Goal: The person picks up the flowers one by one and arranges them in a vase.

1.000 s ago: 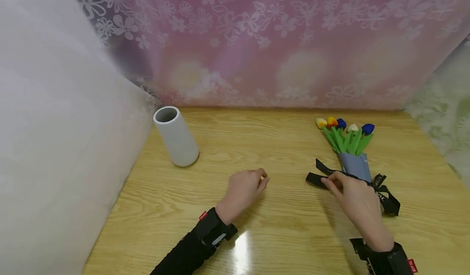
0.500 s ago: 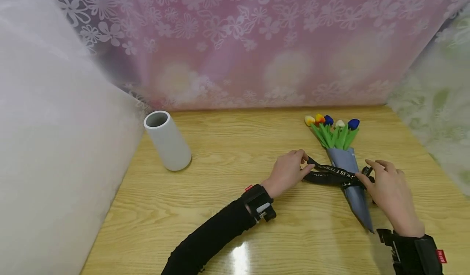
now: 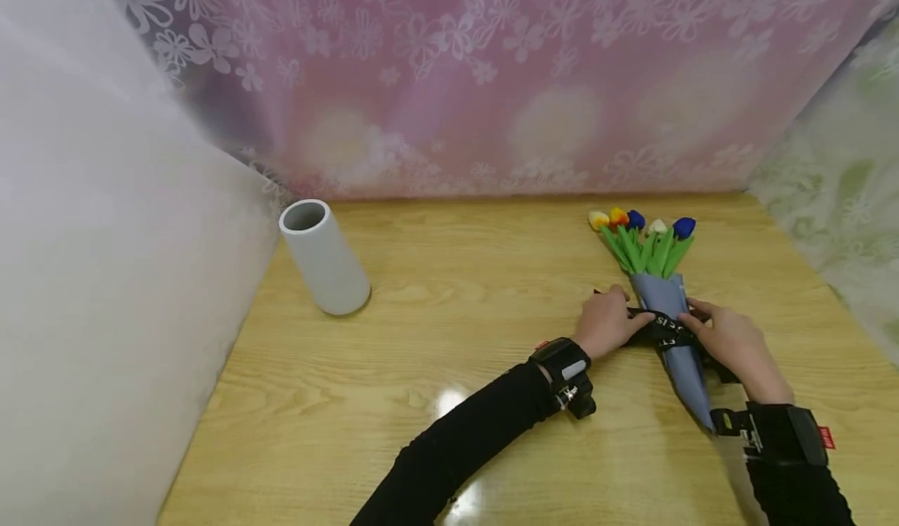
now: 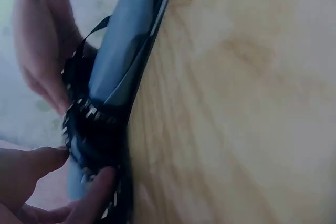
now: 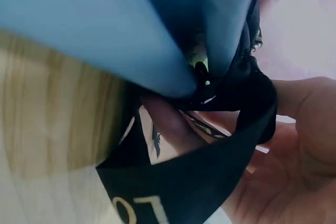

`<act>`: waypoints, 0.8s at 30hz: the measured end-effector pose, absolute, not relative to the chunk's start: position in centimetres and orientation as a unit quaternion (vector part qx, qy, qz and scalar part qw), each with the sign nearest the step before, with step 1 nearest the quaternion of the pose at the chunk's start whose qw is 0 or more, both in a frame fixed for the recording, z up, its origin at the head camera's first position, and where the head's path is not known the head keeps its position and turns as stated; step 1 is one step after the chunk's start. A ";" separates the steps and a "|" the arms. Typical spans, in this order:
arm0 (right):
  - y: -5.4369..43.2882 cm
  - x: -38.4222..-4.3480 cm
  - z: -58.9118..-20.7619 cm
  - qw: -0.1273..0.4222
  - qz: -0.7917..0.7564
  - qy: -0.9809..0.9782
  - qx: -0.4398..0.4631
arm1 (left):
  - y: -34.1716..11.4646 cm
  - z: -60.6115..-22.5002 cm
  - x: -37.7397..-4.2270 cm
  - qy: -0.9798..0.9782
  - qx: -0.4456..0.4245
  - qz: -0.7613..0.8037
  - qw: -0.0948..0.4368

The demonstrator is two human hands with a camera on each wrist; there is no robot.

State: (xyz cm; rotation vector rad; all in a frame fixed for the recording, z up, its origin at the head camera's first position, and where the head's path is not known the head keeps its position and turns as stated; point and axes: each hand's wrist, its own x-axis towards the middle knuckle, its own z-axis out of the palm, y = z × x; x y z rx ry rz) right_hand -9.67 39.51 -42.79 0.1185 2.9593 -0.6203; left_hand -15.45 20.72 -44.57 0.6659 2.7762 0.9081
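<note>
- A bouquet is being supported, lying flat, by the right part of the wooden table; its flower heads are being directed toward the far edge, and its tapered end is being directed toward the near side.
- The green leaves and stems are being enclosed by a blue-grey wrapper.
- The wrapper is being encircled by a black ribbon with pale lettering.
- On the left side of the bouquet, the black ribbon is being pinched by the left hand, with thumb and finger set narrow.
- On the right side, the black ribbon is being held by the curled right hand; in the right wrist view, a fingertip is being framed by a ribbon loop.
- A white vase is being supported upright at the far left, well apart from both hands.
- The far side is being bounded by a pink floral cloth.
- Both forearms are being covered by black sleeves.
</note>
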 end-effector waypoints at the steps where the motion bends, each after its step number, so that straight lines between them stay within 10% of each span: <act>1: 39.5 -9.7 -42.9 0.054 -0.208 0.976 0.040 | 21.0 -44.7 -15.4 0.921 0.220 0.310 0.080; 24: 37.3 -10.2 -42.9 0.028 -0.226 0.973 0.029 | 20.6 -44.9 -15.4 0.917 0.196 0.324 0.125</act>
